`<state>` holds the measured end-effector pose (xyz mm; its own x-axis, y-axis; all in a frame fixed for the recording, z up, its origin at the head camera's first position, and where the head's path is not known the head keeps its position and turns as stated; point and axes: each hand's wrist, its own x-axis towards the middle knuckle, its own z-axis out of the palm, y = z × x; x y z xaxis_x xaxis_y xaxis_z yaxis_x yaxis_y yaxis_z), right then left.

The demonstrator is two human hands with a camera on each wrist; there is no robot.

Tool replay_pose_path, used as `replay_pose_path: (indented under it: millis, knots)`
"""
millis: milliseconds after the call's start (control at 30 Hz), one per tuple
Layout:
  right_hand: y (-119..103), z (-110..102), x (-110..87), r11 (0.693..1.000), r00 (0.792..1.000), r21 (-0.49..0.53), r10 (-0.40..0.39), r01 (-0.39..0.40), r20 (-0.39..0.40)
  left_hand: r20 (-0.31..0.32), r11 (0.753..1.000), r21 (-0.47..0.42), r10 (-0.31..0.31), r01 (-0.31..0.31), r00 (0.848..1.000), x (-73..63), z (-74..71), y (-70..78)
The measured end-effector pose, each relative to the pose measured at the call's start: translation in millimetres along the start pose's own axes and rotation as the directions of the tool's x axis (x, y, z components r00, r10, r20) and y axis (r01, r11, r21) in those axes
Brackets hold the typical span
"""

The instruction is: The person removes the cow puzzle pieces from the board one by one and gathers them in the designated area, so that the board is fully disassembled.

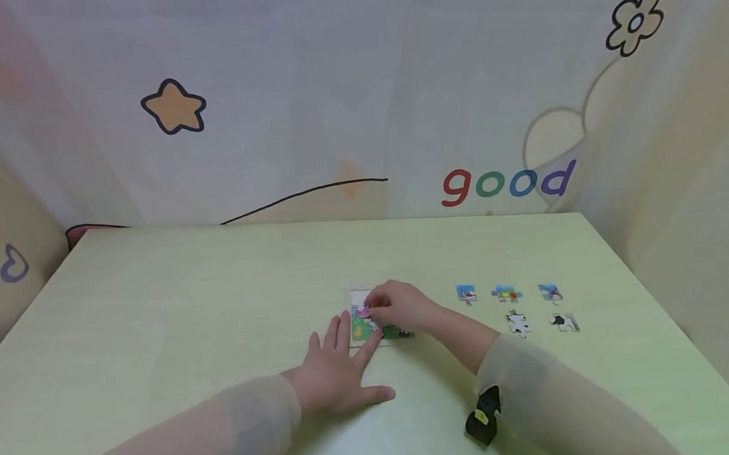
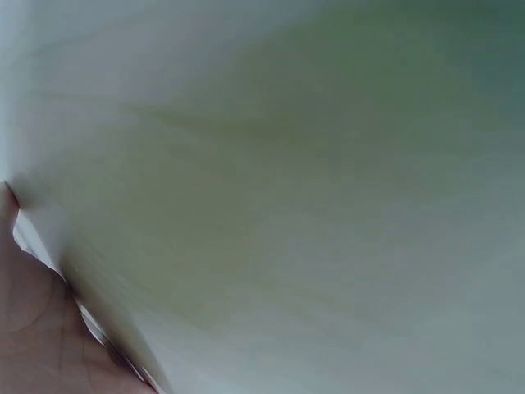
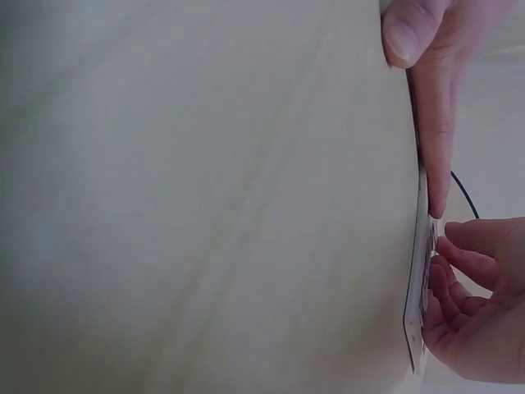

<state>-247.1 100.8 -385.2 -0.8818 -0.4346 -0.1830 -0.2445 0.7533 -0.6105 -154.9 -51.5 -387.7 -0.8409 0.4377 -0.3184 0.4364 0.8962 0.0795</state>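
Note:
A small picture puzzle on a white-edged board [image 1: 359,296] lies flat on the table, partly covered by both hands. My left hand [image 1: 332,373] is spread with straight fingers, the index fingertip on the puzzle's lower part and other fingertips by its left edge. Over the puzzle, my right hand [image 1: 405,307] has its thumb and fingers curled, pinching a small puzzle piece with pink on it [image 1: 363,312]. In the right wrist view, the right hand [image 3: 484,304] is at the thin board [image 3: 417,279], close to the left index finger [image 3: 439,148]. The left wrist view shows only part of the left palm [image 2: 41,328].
Several loose jigsaw pieces lie right of the board in two rows, among them a blue one [image 1: 466,294], a green-and-blue one [image 1: 506,294] and a black-and-white one [image 1: 565,322]. A printed cloth [image 1: 301,116] hangs behind the pale table [image 1: 168,312].

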Motion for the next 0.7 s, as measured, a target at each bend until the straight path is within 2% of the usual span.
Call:
replay_pose_path:
  millis: [133, 333, 700]
  knots:
    - [0, 2, 3.4, 0.996, 0.999, 0.077, 0.037, -0.035, -0.028, 0.002, 1.0, 0.012, -0.006, 0.006, 1.0, -3.5, -2.4, 1.6]
    - [4, -3, 0.4, 0.988, 0.995, 0.137, 0.078, -0.068, -0.067, 0.024, 1.0, 0.011, -0.006, 0.006, 1.0, -4.6, -3.9, 2.8]
    - [27, -26, -19.3, 0.96, 0.986, 0.244, 0.158, -0.14, -0.058, 0.051, 1.0, -0.002, -0.025, 0.026, 0.998, 3.2, 4.5, 0.4]
